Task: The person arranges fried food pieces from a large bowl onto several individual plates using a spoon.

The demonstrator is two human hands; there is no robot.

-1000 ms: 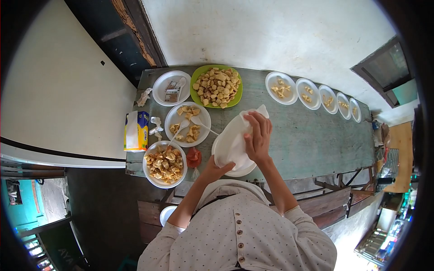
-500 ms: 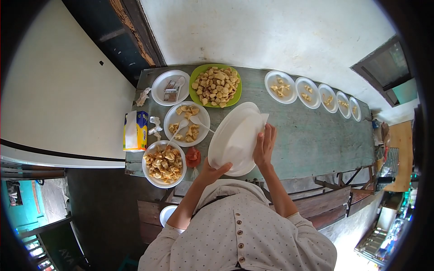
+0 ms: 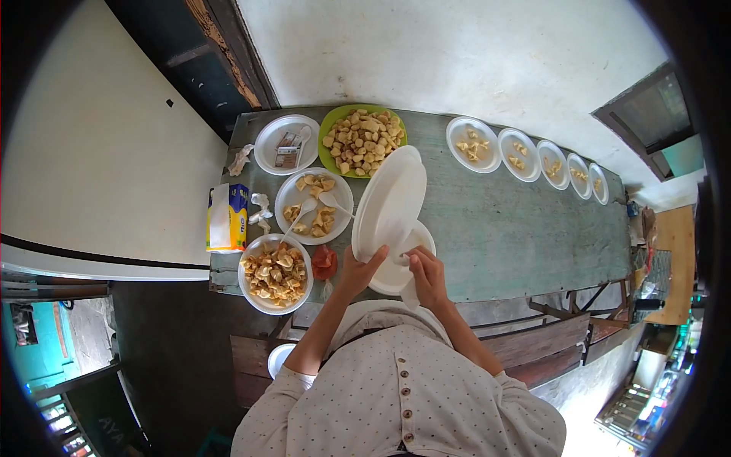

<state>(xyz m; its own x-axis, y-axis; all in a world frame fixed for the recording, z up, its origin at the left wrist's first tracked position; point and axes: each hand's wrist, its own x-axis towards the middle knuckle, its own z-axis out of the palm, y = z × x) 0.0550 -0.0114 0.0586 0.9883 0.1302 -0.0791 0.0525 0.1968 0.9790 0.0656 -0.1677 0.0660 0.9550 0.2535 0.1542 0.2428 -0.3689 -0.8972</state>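
Here, left hand [image 3: 359,273] around tilted plate [image 3: 392,199]; right hand [image 3: 429,279] beside, fingers narrow on tissue [image 3: 410,295].

"AYA" reads on the dark panel [image 3: 97,405] at lower left; the tissue pack's [image 3: 237,218] lettering is unclear.

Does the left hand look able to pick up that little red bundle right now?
Probably not as it is: the left hand grips at least one tilted white plate. Otherwise the way seems free, since the red bundle lies close beside it with nothing visible between.
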